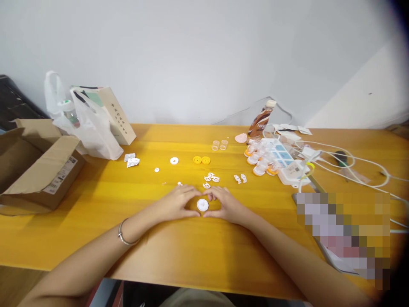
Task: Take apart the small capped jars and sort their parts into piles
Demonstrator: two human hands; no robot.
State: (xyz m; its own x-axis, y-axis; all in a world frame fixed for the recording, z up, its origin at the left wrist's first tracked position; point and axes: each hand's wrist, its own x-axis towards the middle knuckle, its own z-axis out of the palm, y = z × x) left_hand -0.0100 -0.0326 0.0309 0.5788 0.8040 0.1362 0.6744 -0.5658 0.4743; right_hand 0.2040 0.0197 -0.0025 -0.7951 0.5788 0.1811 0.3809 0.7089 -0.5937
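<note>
A round white plastic disc [202, 205] lies on the table between my two hands. My left hand [179, 202] curves around its left side, thumb and fingers apart. From the other side my right hand [226, 204] mirrors it, with the thumb spread from the curled fingers. Neither hand visibly grips the disc. Just beyond the fingertips lie several small white openwork pieces [211, 178]. Two yellow discs [201, 160] sit side by side farther back, and a white ring [174, 160] is left of them.
An open cardboard box [60, 179] and a white plastic bag [96, 132] stand at left. Two clear cups [220, 145] are at the back. On the right are clear-and-orange capsules [260, 164], a power strip [287, 164], a drink bottle [262, 119] and loose white cables [361, 181].
</note>
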